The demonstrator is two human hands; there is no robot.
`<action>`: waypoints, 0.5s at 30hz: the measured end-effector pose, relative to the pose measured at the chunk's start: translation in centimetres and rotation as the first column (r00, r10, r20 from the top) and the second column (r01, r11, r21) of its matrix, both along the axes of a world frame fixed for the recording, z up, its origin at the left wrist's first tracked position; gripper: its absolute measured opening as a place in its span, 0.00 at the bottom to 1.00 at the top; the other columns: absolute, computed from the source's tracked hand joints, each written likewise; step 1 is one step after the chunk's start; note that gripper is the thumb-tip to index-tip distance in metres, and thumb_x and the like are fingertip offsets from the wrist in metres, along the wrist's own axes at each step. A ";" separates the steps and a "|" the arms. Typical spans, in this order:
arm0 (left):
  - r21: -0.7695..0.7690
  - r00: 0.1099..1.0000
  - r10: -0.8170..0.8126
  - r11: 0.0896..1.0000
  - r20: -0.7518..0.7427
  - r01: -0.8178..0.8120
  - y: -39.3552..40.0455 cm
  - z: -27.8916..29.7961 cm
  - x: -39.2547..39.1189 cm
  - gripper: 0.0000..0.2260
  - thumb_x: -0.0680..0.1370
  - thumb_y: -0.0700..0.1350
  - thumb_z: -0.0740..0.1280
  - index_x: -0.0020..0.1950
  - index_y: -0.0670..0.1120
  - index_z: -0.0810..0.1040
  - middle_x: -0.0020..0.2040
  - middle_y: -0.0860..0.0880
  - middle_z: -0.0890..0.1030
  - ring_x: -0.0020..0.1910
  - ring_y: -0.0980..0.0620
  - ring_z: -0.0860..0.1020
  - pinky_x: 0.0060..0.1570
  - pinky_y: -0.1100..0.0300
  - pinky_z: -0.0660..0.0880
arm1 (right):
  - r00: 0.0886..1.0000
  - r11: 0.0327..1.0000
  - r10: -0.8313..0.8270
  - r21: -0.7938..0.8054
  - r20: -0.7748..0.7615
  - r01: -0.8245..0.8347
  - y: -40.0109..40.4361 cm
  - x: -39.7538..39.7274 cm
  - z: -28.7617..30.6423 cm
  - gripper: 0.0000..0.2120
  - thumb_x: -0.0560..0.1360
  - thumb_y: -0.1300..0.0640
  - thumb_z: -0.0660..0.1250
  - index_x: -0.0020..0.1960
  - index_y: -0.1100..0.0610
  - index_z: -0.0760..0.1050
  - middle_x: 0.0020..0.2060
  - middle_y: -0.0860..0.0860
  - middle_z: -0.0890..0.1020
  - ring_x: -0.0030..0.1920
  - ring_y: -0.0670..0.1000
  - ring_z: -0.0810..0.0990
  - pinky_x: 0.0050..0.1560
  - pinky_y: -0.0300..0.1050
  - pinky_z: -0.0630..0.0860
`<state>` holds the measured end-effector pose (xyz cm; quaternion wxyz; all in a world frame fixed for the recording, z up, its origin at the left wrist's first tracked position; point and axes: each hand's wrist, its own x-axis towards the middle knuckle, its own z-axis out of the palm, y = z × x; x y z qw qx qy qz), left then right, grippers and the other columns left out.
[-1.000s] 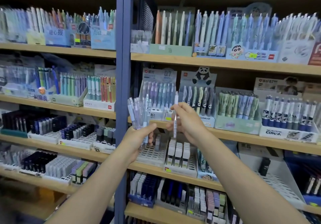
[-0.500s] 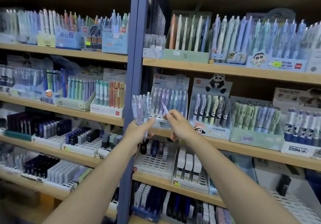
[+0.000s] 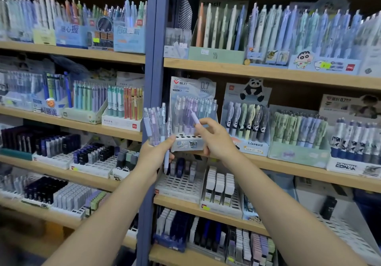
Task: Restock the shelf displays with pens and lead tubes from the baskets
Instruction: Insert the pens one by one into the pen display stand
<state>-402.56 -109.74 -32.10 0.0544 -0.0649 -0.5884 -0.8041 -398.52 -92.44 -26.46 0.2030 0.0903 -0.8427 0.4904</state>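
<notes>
Right hand (image 3: 214, 137) pinching lilac pen (image 3: 194, 116)

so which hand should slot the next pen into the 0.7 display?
Right. The right hand already pinches a single purple pen directly in front of the display box, above its empty holes. The left hand grips a bundle of pens beside it, so it's occupied.

Both arms reach forward. The left hand (image 3: 153, 156) is curled tight in a grip. The right hand (image 3: 214, 139) pinches with fingertips.
</notes>
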 end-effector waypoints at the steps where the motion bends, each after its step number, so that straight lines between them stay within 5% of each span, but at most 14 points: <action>1: 0.003 1.000 -0.004 1.000 -0.010 0.005 0.1 0.1 0.1 0.11 0.77 0.48 0.74 0.50 0.42 0.79 0.38 0.45 0.81 0.29 0.51 0.76 0.32 0.58 0.77 | 0.999 1.000 0.008 0.001 -0.035 -0.008 -0.1 0.2 0.0 0.08 0.83 0.47 0.62 0.57 0.47 0.77 0.44 0.48 0.82 0.24 0.49 0.73 0.28 0.43 0.74; 5: -0.035 0.999 -0.012 0.999 -0.031 0.011 0.4 0.4 0.4 0.15 0.76 0.50 0.74 0.54 0.40 0.81 0.35 0.48 0.83 0.30 0.51 0.77 0.34 0.58 0.77 | 0.998 0.998 0.056 0.016 -0.022 -0.056 -0.8 0.6 0.0 0.10 0.82 0.50 0.64 0.57 0.49 0.81 0.28 0.44 0.75 0.27 0.43 0.70 0.31 0.38 0.68; 9: -0.035 1.000 0.000 0.999 -0.014 0.000 0.8 0.3 0.3 0.14 0.77 0.49 0.74 0.55 0.40 0.81 0.38 0.48 0.85 0.30 0.52 0.77 0.32 0.60 0.77 | 0.979 0.991 0.121 -0.073 0.161 -0.110 -0.6 0.8 0.2 0.13 0.83 0.58 0.60 0.62 0.44 0.77 0.40 0.51 0.78 0.37 0.48 0.74 0.42 0.44 0.73; 12: -0.028 1.000 0.003 1.000 -0.012 -0.003 1.0 0.1 0.1 0.15 0.77 0.49 0.74 0.56 0.40 0.81 0.39 0.47 0.85 0.30 0.52 0.78 0.33 0.60 0.77 | 0.980 0.988 0.141 -0.089 0.143 -0.129 0.2 1.3 0.2 0.18 0.83 0.62 0.61 0.67 0.45 0.74 0.41 0.53 0.80 0.38 0.48 0.78 0.42 0.42 0.77; 15: -0.033 1.000 0.021 0.999 -0.021 -0.021 1.1 0.1 0.0 0.14 0.77 0.49 0.74 0.56 0.41 0.81 0.39 0.47 0.85 0.29 0.53 0.78 0.33 0.60 0.77 | 0.974 0.964 0.196 -0.202 0.113 -0.170 1.1 1.6 0.2 0.16 0.82 0.65 0.61 0.60 0.48 0.78 0.41 0.56 0.80 0.35 0.51 0.80 0.42 0.46 0.79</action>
